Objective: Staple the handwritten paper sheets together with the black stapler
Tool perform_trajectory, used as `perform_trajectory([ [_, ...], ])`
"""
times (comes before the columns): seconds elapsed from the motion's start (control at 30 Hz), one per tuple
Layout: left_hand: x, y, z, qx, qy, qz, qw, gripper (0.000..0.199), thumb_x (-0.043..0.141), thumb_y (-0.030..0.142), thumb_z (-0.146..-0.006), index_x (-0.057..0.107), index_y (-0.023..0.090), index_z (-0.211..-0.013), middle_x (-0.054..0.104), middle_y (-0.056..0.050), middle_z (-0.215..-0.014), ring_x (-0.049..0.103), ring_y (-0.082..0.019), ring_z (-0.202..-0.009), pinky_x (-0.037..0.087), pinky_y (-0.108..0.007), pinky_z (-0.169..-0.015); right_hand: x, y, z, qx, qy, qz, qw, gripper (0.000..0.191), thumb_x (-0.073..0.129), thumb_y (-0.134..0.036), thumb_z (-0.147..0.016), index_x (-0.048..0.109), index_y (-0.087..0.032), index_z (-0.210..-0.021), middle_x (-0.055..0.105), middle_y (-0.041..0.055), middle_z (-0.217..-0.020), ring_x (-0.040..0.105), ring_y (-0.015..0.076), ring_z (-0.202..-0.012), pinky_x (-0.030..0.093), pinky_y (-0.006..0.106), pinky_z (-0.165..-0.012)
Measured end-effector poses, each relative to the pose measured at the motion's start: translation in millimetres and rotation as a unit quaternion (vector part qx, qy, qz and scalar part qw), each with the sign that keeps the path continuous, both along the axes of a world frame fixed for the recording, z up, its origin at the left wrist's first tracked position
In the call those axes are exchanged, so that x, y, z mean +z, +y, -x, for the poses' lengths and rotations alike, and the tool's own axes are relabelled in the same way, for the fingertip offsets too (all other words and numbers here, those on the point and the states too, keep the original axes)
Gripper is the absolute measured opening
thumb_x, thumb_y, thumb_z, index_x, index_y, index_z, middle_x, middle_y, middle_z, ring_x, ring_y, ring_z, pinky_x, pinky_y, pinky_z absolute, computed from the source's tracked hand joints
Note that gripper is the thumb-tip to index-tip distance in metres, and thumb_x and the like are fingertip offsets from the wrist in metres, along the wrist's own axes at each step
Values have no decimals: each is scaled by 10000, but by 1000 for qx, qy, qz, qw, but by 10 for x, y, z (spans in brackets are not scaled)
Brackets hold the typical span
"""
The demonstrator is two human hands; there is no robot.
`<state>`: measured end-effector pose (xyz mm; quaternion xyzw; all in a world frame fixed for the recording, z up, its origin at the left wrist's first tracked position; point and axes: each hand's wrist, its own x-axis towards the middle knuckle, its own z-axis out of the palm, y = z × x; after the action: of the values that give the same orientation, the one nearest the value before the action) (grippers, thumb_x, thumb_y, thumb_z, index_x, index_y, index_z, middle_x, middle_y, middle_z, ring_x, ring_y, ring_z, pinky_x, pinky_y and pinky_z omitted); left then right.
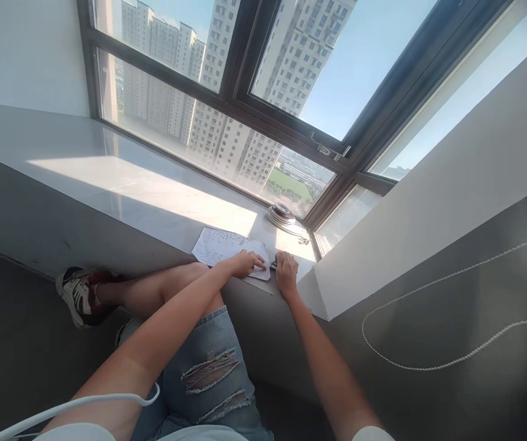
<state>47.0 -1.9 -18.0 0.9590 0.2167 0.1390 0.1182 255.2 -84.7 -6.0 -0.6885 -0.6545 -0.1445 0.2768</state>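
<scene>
A sheet of handwritten paper [220, 245] lies on the window sill, close to its front edge. My left hand [243, 263] rests on the paper's right part, with fingers stretched toward its right edge and nothing held. Just right of the paper, my right hand [286, 272] is closed around a small dark object [274, 264]. Most of that object is hidden by the fingers, and its kind cannot be made out.
A round stack of plate-like items [284, 215] stands in the sill's corner by the window frame [346, 177]. Small bits [303, 239] lie beside it. A white beaded cord [410, 367] hangs along the right wall. My bent leg is against the sill's front.
</scene>
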Motion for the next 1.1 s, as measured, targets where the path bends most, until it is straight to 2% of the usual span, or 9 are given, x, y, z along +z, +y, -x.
perform_trajectory([
  [0.13, -20, 22, 5, -2, 9, 18, 1000, 561, 522, 44, -1022, 779, 381, -1390, 621, -10, -1587, 555, -280, -1471, 391, -446, -1259, -36, 8, -140, -91, 58, -25, 994, 445, 214, -311, -1147, 609, -206, -970, 678, 111, -984, 582, 279, -952, 373, 399, -951],
  [0.27, 14, -13, 18, -5, 15, 20, 1000, 547, 503, 59, -1043, 752, 360, -1427, 611, -33, -1594, 548, -292, -1461, 375, -469, -1253, -80, 1, -97, -128, 71, -29, 989, 259, 458, -376, -1078, 652, -205, -1074, 689, 146, -1134, 584, 329, -1111, 334, 480, -1069],
  [0.37, 41, -65, -6, 12, 31, -7, 999, 547, 479, 86, -1058, 689, 314, -1509, 610, -79, -1583, 564, -322, -1413, 390, -522, -1227, -81, -21, -29, -137, 60, -28, 988, 266, 605, -328, -967, 664, -188, -1185, 686, 163, -1191, 578, 357, -1157, 322, 513, -1099],
  [0.53, 63, -119, -77, 30, 64, -43, 997, 593, 485, 117, -1046, 615, 313, -1590, 547, -134, -1623, 504, -387, -1433, 367, -589, -1218, -50, -76, -16, -133, 71, -28, 988, 312, 582, -249, -963, 682, -159, -1244, 699, 184, -1237, 604, 350, -1173, 382, 460, -1054],
  [0.63, 72, -131, -103, 34, 69, -33, 996, 637, 483, 106, -1029, 581, 332, -1616, 519, -126, -1647, 466, -394, -1467, 337, -608, -1233, -32, -117, -50, -137, 80, -21, 987, 324, 575, -248, -996, 688, -137, -1279, 722, 195, -1232, 634, 349, -1156, 420, 422, -981],
  [0.73, 83, -152, -113, 41, 60, -17, 997, 662, 492, 92, -1006, 579, 337, -1615, 510, -124, -1655, 454, -394, -1478, 325, -618, -1242, 0, -161, -130, -128, 74, 6, 989, 314, 620, -275, -1012, 715, -167, -1291, 756, 176, -1140, 682, 336, -1019, 437, 388, -856],
  [0.93, 117, -204, -125, 39, 82, -23, 996, 644, 467, 110, -1028, 540, 302, -1639, 464, -137, -1690, 428, -399, -1492, 331, -661, -1236, 181, -148, -296, -126, 73, 35, 989, 258, 747, -343, -968, 765, -202, -1184, 776, 138, -953, 708, 343, -893, 432, 362, -742],
  [1.03, 116, -215, -132, 37, 88, -32, 995, 639, 463, 118, -1042, 520, 294, -1654, 447, -140, -1702, 427, -394, -1500, 338, -661, -1235, 351, -13, -161, -127, 87, 7, 988, 282, 710, -406, -1007, 743, -201, -1198, 788, 136, -978, 718, 331, -913, 448, 352, -733],
  [1.1, 119, -219, -130, 37, 86, -37, 995, 620, 487, 136, -1047, 533, 289, -1646, 451, -145, -1701, 427, -398, -1504, 358, -648, -1228, 466, 146, 32, -85, 110, 5, 990, 264, 759, -400, -970, 751, -210, -1153, 797, 123, -992, 726, 311, -899, 457, 339, -706],
])
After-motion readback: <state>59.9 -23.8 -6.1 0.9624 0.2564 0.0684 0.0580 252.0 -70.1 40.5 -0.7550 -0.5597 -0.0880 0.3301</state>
